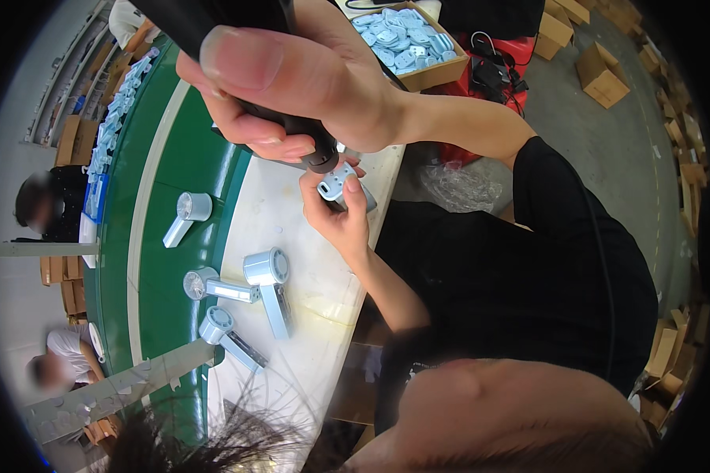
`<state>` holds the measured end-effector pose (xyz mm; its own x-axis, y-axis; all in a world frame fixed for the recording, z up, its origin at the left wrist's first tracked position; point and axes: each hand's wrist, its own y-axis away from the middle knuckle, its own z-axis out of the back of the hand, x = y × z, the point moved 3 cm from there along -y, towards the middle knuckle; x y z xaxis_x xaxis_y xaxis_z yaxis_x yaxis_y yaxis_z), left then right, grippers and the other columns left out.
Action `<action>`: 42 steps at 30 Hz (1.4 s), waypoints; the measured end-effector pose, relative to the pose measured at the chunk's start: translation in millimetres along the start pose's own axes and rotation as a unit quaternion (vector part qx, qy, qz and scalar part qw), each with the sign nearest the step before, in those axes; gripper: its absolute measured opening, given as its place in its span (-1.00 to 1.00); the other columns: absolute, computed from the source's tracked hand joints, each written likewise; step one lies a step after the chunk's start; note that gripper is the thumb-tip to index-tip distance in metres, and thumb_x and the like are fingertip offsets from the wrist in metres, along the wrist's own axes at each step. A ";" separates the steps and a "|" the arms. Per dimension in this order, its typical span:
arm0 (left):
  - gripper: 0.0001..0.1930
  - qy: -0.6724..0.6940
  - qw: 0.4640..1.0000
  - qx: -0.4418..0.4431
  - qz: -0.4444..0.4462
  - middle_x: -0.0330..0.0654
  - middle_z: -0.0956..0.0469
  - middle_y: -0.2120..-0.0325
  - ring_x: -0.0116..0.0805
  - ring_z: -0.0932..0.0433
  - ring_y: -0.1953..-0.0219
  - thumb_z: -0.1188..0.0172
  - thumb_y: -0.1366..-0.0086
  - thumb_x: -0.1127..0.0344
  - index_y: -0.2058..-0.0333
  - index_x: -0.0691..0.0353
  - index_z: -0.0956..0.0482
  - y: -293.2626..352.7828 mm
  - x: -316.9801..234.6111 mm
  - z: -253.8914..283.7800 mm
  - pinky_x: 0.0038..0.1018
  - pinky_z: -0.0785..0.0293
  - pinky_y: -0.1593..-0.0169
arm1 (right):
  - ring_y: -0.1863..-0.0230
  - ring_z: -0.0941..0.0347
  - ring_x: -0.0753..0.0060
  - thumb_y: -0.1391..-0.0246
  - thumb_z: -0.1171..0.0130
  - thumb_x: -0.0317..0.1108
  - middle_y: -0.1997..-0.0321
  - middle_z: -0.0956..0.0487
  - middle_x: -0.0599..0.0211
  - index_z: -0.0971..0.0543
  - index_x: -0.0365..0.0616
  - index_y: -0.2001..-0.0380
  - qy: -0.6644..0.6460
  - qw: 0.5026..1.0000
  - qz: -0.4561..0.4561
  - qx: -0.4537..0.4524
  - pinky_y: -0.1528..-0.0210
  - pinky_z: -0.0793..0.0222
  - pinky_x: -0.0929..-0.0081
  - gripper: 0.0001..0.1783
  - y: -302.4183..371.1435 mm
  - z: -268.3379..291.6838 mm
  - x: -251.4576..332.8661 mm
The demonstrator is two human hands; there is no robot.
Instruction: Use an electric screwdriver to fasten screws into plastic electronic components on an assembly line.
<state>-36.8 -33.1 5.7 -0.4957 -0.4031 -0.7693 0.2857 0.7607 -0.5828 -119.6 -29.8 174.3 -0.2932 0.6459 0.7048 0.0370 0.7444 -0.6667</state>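
My right hand (308, 87) is wrapped round a black electric screwdriver (319, 150), large and close to the camera. The screwdriver's tip end points down at a light-blue plastic piece (334, 186) with small holes and a slot in its face. My left hand (345, 221) grips that piece from beneath, thumb and fingers round its sides. Whether the tip touches a screw is hidden. To the left lie several light-blue handheld fans: one fan (194, 207) on the green belt, another fan (268, 268) on the white worktop, the others near the belt's edge.
A green conveyor belt (162, 169) runs alongside the white worktop (323, 280). An open cardboard box (434, 77) of light-blue parts stands beyond my right hand, beside black cables (493, 75) on something red. Co-workers sit across the belt. A metal bar (126, 386) crosses at lower left.
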 end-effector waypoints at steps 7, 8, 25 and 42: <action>-0.70 0.016 1.000 0.012 -0.005 0.03 -0.47 0.34 -0.25 -0.48 0.38 -0.18 -0.23 0.24 0.23 0.29 -0.30 -4.7 2.0 -7.7 -0.43 -0.44 0.33 | 0.77 -0.19 0.71 -0.01 -0.21 0.01 0.76 -0.31 0.50 -0.45 -0.15 0.57 0.008 1.000 -0.003 -0.003 0.71 -0.09 0.68 -0.58 -1.7 5.0 4.4; -0.70 0.014 1.000 0.008 -0.004 0.03 -0.47 0.34 -0.25 -0.48 0.38 -0.18 -0.23 0.24 0.23 0.29 -0.30 -4.0 1.2 -6.0 -0.43 -0.44 0.33 | 0.77 -0.19 0.71 -0.02 -0.21 0.00 0.76 -0.31 0.50 -0.45 -0.15 0.57 0.005 1.000 -0.008 -0.001 0.71 -0.09 0.68 -0.58 -2.1 4.4 2.3; -0.63 0.023 0.999 -0.024 0.000 -0.09 -0.53 0.42 -0.42 -0.48 0.41 -0.18 -0.19 0.21 0.15 0.34 -0.33 1.4 6.7 -3.9 -0.54 -0.40 0.27 | 0.79 -0.19 0.71 -0.05 -0.19 -0.04 0.78 -0.30 0.50 -0.45 -0.15 0.60 0.003 1.000 0.004 -0.007 0.72 -0.09 0.68 -0.60 0.0 5.0 2.3; -0.63 -0.049 0.996 0.014 -0.066 0.05 -0.47 0.33 -0.33 -0.44 0.47 0.01 -0.34 0.02 0.23 0.29 -0.33 -7.7 6.7 -12.6 -0.49 -0.36 0.33 | 0.76 -0.21 0.72 -0.18 -0.02 -0.06 0.67 -0.39 0.40 -0.38 -0.25 0.32 0.173 0.981 0.013 -0.088 0.71 -0.16 0.69 -0.61 22.6 94.1 -47.7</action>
<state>-52.6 -35.1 8.3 -0.4482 -0.5484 -0.7059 0.2459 0.6836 -0.6872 -194.6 -59.8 102.8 0.0497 0.6613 0.7485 0.2131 0.7251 -0.6548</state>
